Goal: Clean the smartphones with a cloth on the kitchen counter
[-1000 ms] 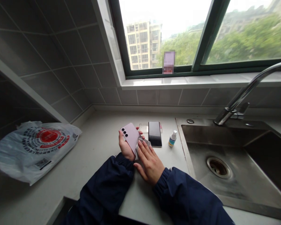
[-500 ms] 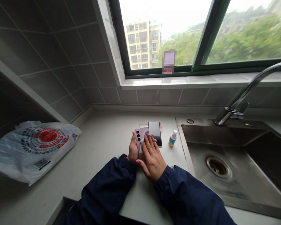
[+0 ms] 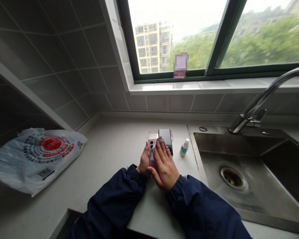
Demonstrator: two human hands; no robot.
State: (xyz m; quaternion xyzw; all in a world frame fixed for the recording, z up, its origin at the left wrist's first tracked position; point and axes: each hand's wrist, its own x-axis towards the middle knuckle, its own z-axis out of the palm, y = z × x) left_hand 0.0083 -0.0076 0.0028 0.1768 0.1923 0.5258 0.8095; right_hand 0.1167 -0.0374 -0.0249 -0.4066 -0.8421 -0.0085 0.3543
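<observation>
The left hand (image 3: 144, 161) has its grip clamped on a pink phone (image 3: 152, 163), over the counter (image 3: 114, 139) near a dark phone (image 3: 165, 135). The right hand (image 3: 166, 170) lies flat, fingers stretched, on what seems a grey cloth (image 3: 161, 139) against the pink phone's back.

There's one camera, head-worn, tipped forward and down, fairly close over the left hand (image 3: 144, 161) and right hand (image 3: 165, 168). It faces the window (image 3: 219, 39) toward one o'clock, with the sink (image 3: 261, 174) at four and the bag (image 3: 49, 156) past eight.
</observation>
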